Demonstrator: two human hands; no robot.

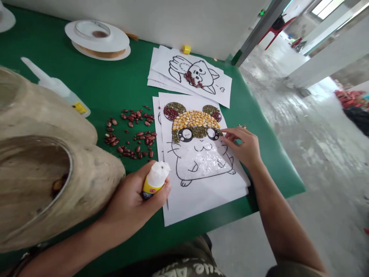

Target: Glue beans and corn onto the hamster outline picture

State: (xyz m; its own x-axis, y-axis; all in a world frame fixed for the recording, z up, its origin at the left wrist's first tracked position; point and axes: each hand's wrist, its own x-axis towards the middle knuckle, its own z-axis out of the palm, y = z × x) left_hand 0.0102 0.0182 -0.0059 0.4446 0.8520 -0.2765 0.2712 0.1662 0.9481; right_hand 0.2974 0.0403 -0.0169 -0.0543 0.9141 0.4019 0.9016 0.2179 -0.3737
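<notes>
My left hand [138,196] is wrapped round a glue stick [157,175] with a white, worn tip and a yellow-and-dark label. A hamster drawing [198,192] lies on stacked white sheets. Yellow corn kernels [196,118] cover its forehead, and green beans [199,132] fill the band between the eyes. Both ears carry green and red beans. A wet, shiny glue layer [207,156] spreads over its lower face and belly. At the face's right edge, beside the eye, my right hand [243,144] pinches its fingertips together against the paper; anything between them is too small to make out.
Speckled red beans [138,136] lie scattered left of the sheets. A second animal drawing [193,73] with some beans lies behind, near a yellow cap [186,49]. Large beige containers [86,169], a white glue bottle [62,90] and a ribbon spool [98,40] stand left.
</notes>
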